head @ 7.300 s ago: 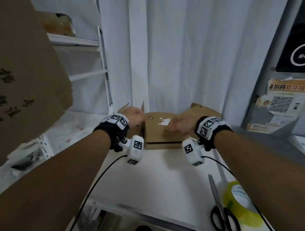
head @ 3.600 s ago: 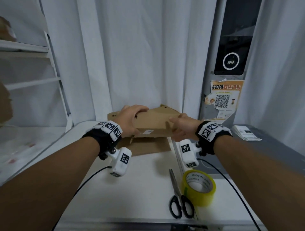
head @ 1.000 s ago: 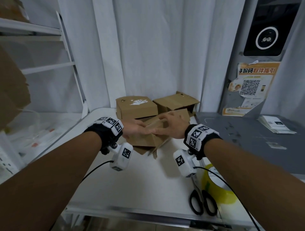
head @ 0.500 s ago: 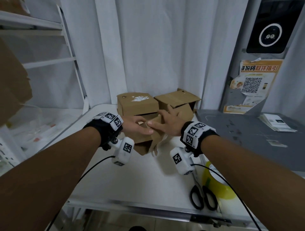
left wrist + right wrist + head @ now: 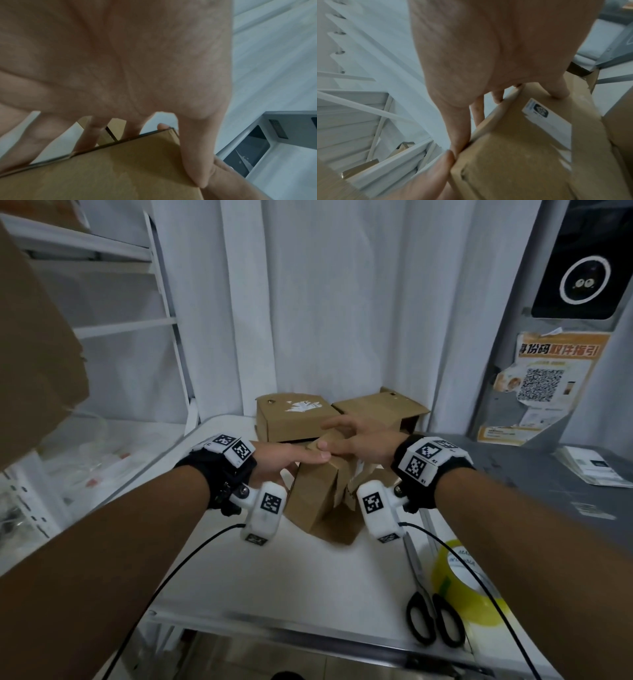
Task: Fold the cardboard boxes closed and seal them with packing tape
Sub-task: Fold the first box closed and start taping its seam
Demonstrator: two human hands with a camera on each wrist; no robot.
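A small brown cardboard box (image 5: 317,494) stands tilted on one end on the white table (image 5: 274,577), its flaps loose at the right side. My left hand (image 5: 287,460) grips its upper left edge, thumb laid across the top and fingers over the far edge (image 5: 89,135). My right hand (image 5: 352,440) grips the upper right, thumb at the near corner and fingers over the far side. The two thumbs touch. In the right wrist view the box (image 5: 522,155) shows a white label (image 5: 544,115). A yellow tape roll (image 5: 459,580) lies at the right front.
Two more cardboard boxes (image 5: 291,419) (image 5: 380,409) stand behind at the curtain. Black-handled scissors (image 5: 431,621) lie beside the tape. A grey counter (image 5: 548,484) adjoins on the right, white shelving (image 5: 120,323) on the left, and a large cardboard sheet (image 5: 34,364) hangs at the far left.
Both hands have drawn the box toward me, away from the two rear boxes, and turned it from lying flat to standing on end. The thumbs have come together on top.
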